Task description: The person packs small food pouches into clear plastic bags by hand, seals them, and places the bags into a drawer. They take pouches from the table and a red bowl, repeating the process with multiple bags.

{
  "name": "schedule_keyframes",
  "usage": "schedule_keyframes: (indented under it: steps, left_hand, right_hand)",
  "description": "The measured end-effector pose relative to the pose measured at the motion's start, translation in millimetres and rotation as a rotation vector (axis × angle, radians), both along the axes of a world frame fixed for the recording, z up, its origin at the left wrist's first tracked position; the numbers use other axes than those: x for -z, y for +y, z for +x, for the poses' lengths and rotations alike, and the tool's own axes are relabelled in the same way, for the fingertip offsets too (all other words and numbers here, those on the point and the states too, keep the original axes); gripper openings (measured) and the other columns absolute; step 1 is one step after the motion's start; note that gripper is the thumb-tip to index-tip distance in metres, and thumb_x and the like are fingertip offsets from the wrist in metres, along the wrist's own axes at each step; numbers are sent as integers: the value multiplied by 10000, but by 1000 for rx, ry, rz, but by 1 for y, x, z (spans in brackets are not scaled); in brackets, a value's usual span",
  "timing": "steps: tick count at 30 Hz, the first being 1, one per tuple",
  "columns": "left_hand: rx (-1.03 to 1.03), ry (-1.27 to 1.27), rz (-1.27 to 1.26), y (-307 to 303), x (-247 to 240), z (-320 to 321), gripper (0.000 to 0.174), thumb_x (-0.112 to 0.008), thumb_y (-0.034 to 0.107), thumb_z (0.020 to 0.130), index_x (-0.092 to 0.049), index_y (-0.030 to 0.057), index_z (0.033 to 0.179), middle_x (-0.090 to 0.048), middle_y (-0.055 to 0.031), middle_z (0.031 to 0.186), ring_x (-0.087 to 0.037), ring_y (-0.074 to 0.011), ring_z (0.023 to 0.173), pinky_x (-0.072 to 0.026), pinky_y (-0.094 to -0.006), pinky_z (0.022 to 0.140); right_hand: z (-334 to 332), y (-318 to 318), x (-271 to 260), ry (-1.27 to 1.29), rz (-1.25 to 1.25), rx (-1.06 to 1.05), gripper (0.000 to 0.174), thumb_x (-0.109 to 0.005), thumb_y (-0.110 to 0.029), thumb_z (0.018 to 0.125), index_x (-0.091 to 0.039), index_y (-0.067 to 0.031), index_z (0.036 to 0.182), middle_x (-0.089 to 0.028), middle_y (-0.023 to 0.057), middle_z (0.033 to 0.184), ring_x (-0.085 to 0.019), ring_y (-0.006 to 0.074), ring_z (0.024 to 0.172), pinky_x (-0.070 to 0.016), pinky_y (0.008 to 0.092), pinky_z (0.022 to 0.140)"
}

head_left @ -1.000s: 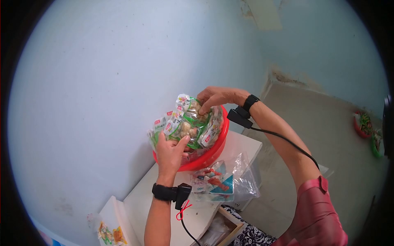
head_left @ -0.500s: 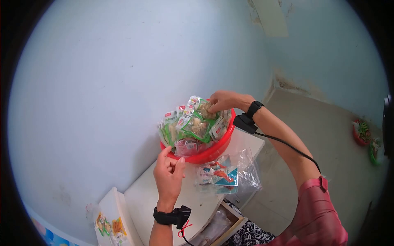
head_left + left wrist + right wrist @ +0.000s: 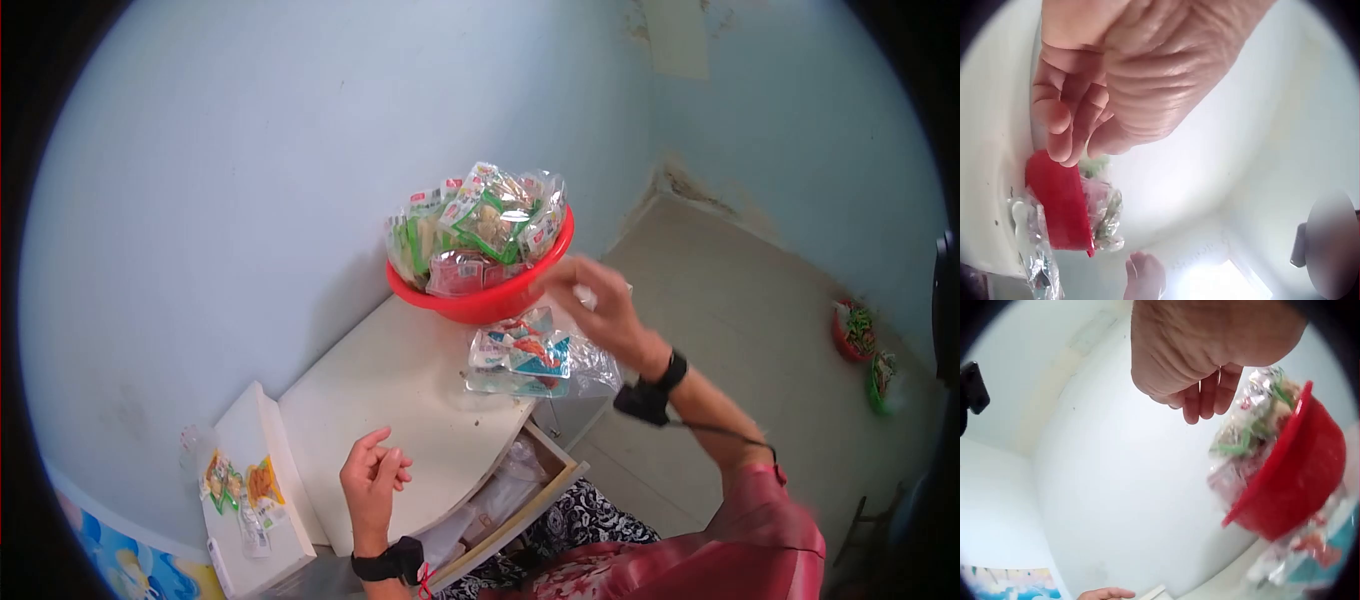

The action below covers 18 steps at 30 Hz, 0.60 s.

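Observation:
A red plastic basin (image 3: 470, 306) stands on the white table against the wall, heaped with clear and green food packets (image 3: 498, 228). My right hand (image 3: 608, 318), blurred, is in the air just right of the basin's rim with its fingers loosely bent and nothing in them. In the right wrist view the same hand (image 3: 1216, 344) appears above the packets. Over the table's near left part, my left hand (image 3: 370, 490) holds nothing, its fingers relaxed and slightly curled. A plastic bag with blue-and-red printed packets (image 3: 525, 352) lies in front of the basin.
An open drawer (image 3: 545, 490) with plastic bags inside juts from the table's near side. Yellow and green packets (image 3: 262, 485) lie on a white ledge (image 3: 235, 540) at the left. On the floor at right sit a red bowl (image 3: 850, 335) and a green one (image 3: 880, 395).
My right hand has left the packet on top of the basin's heap and come back toward me. The left hand has drawn away from the packets, down and left. The head view has shifted.

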<state>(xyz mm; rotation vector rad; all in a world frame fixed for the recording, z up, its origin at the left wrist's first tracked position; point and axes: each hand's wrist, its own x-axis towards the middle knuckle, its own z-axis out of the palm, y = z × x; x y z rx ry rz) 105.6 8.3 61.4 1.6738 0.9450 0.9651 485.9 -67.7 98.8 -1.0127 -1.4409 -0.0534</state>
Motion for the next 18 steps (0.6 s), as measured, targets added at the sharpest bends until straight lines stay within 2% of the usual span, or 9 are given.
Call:
schedule_keyframes:
  steps: [3,5,7,10,14,17,18]
  left_hand:
    - [-77,-29,-68,-12,25,-37,328,-656,74,982,-613,-30,1290,-710,-99,817,-614,-105,627,-473,-229,554]
    - [-123,-37,-86,-23,33,-56,329,-654,87,985,-621,-28,1291,-708,-93,826,-609,-100,644,-472,-225,569]
    - [-196,-46,-110,-37,41,-75,338,-663,106,984,-630,-25,1294,-705,-86,820,-614,-95,652,-473,-222,575]
    - [-249,-52,-114,-58,50,-94,324,-656,121,1003,-637,-1,1303,-698,-63,852,-607,-86,691,-475,-216,613]
    - [-327,-98,-128,-87,67,-119,304,-644,109,1003,-636,-1,1286,-688,-54,859,-594,-88,699,-469,-227,633]
    - [-332,-128,-154,-106,79,-134,266,-647,118,1003,-654,0,1241,-696,-54,863,-599,-87,698,-470,-223,629]
    - [-294,-146,-209,-111,82,-143,244,-678,85,993,-656,-4,1219,-700,-65,911,-627,-95,751,-504,-221,679]
  right_hand:
    - [-52,-35,52,241,-243,-203,138,-652,-10,982,-680,18,1114,-729,81,992,-711,155,920,-557,306,823]
    - [-82,-51,78,169,-315,-262,173,-673,-46,981,-681,14,1143,-737,89,986,-726,155,920,-568,304,809]
    - [-112,-67,89,308,-529,-485,163,-684,-51,972,-693,2,1127,-738,85,965,-726,158,910,-569,306,799]
    - [-141,-77,109,140,-590,-551,140,-688,-13,972,-713,-1,1109,-741,103,970,-730,188,876,-570,308,786]
    - [-163,-85,129,83,-707,-496,104,-694,-2,956,-722,-6,1057,-739,94,971,-726,192,883,-568,312,790]
    - [-172,-87,140,44,-696,-468,117,-692,-6,924,-717,-35,1035,-721,111,937,-712,255,864,-555,356,750]
    - [-175,-85,143,-33,-643,-444,137,-700,9,888,-713,-44,1015,-711,114,935,-698,300,851,-553,370,733]
